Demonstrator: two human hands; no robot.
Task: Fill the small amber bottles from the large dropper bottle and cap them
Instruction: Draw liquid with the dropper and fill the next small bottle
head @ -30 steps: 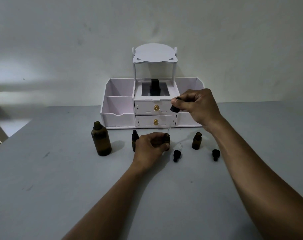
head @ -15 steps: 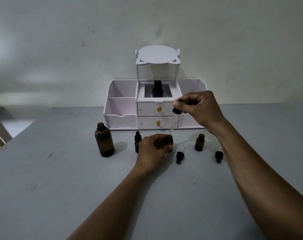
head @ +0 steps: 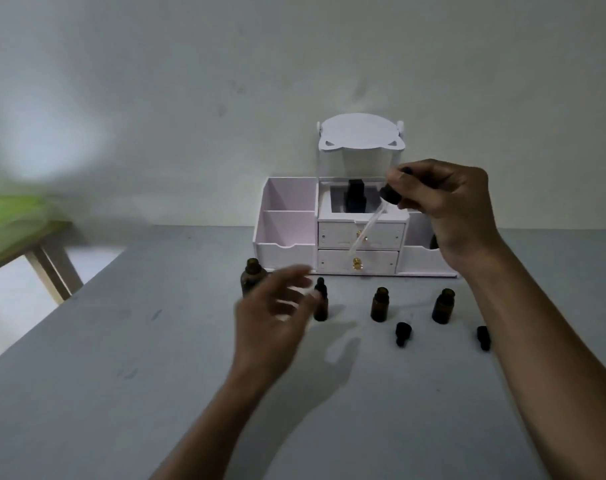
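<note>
My right hand (head: 443, 202) pinches the black bulb of a glass dropper (head: 370, 226), which hangs tilted down-left in the air before the organiser. My left hand (head: 277, 310) is blurred, fingers spread, holding nothing, and partly covers the large amber bottle (head: 251, 275), which stands uncapped. Just right of it stands a capped small amber bottle (head: 320, 301). Two uncapped small bottles stand further right: one in the middle (head: 380, 304), one at the right (head: 443, 306). Two black caps lie in front of them, one (head: 403, 333) near the middle bottle, one (head: 483, 337) by my right forearm.
A white desk organiser (head: 350, 230) with two gold-knobbed drawers, side compartments and a cat-eared panel stands at the back against the wall; a dark bottle sits in its top recess. A green-topped table (head: 21, 230) is at the far left beyond the grey tabletop's edge.
My left hand let go of the middle small bottle and swung left toward the large bottle. My right hand lifted the dropper out and higher. The camera has shifted.
</note>
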